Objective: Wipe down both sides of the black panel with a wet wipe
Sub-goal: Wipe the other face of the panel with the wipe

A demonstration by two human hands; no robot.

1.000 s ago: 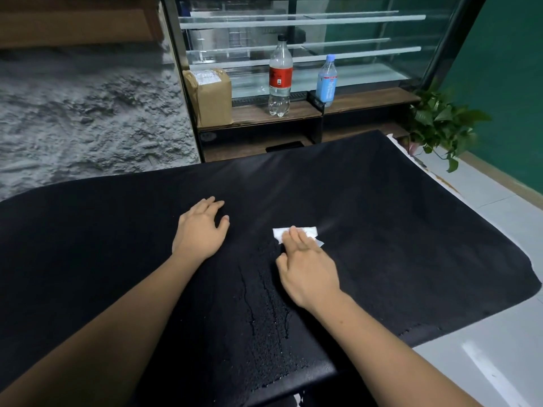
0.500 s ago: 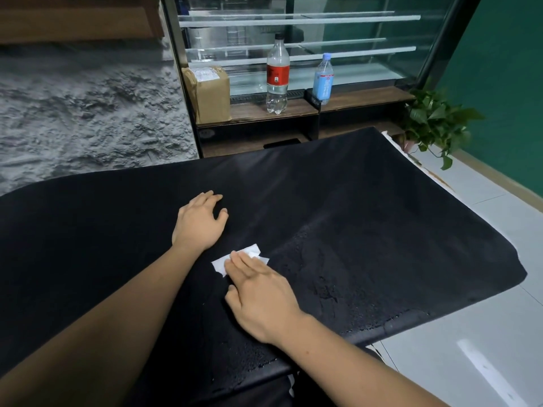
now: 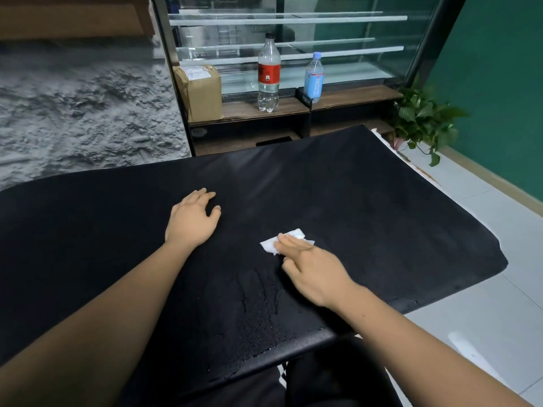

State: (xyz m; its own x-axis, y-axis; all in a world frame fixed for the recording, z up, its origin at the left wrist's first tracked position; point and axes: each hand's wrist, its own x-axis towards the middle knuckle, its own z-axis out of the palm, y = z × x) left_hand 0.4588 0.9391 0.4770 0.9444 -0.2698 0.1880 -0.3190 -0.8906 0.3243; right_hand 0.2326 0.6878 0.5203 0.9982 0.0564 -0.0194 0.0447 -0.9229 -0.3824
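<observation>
A large black panel (image 3: 367, 207) lies flat in front of me and fills most of the view. My right hand (image 3: 311, 268) presses a small white wet wipe (image 3: 269, 245) onto the panel with straight fingers, right of centre. The wipe shows only beyond my fingertips. My left hand (image 3: 191, 218) rests flat on the panel to the left, fingers spread, holding nothing. Wet streaks and droplets (image 3: 258, 304) glisten on the panel's near part, just below my right hand.
Behind the panel stands a glass display case (image 3: 293, 39) with a wooden ledge carrying a cardboard box (image 3: 201, 91), a red-labelled bottle (image 3: 269, 73) and a blue-labelled bottle (image 3: 314, 76). A potted plant (image 3: 423, 121) sits at the right, by white floor tiles (image 3: 484, 304).
My right hand slid the wipe left toward my left hand, then back to the right. The left hand stayed put.
</observation>
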